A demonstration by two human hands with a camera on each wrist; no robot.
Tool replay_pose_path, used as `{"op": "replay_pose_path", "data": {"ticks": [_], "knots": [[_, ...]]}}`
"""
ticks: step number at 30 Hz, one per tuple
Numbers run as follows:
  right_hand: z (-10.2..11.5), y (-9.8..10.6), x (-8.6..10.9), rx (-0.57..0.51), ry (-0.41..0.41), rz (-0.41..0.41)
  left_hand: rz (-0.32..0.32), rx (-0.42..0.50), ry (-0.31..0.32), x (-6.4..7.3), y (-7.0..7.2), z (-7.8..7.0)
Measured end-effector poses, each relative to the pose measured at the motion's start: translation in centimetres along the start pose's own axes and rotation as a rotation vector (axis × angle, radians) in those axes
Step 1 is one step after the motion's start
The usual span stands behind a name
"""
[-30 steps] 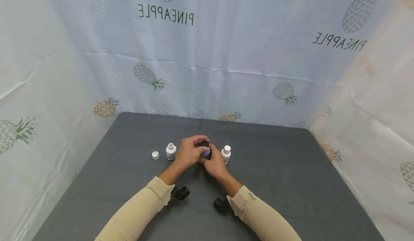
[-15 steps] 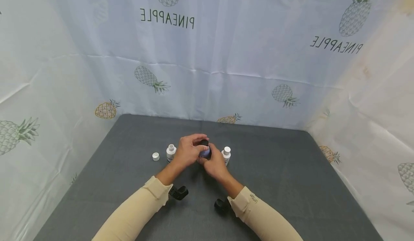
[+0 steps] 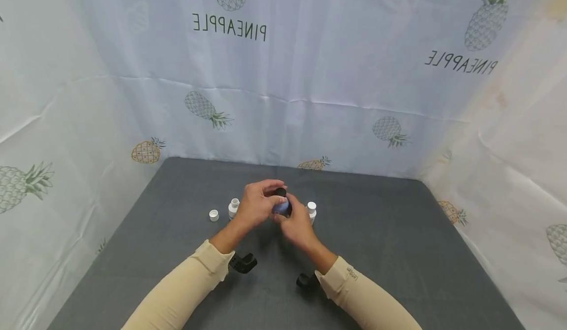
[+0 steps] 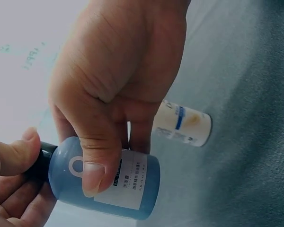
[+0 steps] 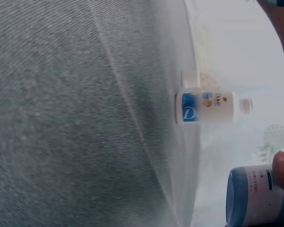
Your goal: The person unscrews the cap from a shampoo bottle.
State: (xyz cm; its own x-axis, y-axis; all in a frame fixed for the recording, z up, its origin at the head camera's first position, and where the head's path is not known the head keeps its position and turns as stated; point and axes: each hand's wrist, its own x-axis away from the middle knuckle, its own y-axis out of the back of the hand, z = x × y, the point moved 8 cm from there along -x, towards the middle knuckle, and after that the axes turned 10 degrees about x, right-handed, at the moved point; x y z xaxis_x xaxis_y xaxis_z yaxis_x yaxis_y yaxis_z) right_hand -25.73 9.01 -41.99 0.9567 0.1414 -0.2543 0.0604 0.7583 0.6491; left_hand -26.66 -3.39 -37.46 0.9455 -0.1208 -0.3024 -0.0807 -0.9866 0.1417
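Note:
Both hands work on one small blue bottle [image 3: 284, 208] with a black cap [image 3: 280, 192], held up over the table. My right hand [image 3: 296, 224] grips the bottle's body; in the left wrist view its thumb [image 4: 94, 177] lies across the white label. My left hand [image 3: 254, 204] pinches the black cap at the top, thumb on the near side. Left of the hands stands an uncapped white bottle [image 3: 233, 208], its open neck plain in the right wrist view, where it bears a blue Dove label. A second white bottle [image 3: 312, 213], capped, stands behind my right hand, partly hidden.
A loose white screw cap [image 3: 214, 215] lies left of the uncapped bottle. The table [image 3: 376, 251] has a dark grey cloth. White curtains [image 3: 310, 64] with pineapple prints hang along its back and sides. Black wrist mounts [image 3: 243, 263] stick out below both forearms.
The hands and the blue bottle rise slightly, showing more of the blue body. My left hand covers more of the uncapped white bottle. Both hands keep their hold.

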Motion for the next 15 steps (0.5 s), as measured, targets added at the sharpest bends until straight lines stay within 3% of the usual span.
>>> {"op": "replay_pose_path", "data": {"ticks": [15], "knots": [[1.0,1.7,-0.2,-0.050,0.009,0.038,0.006,-0.033,-0.048,-0.1,-0.2,-2.3]]}}
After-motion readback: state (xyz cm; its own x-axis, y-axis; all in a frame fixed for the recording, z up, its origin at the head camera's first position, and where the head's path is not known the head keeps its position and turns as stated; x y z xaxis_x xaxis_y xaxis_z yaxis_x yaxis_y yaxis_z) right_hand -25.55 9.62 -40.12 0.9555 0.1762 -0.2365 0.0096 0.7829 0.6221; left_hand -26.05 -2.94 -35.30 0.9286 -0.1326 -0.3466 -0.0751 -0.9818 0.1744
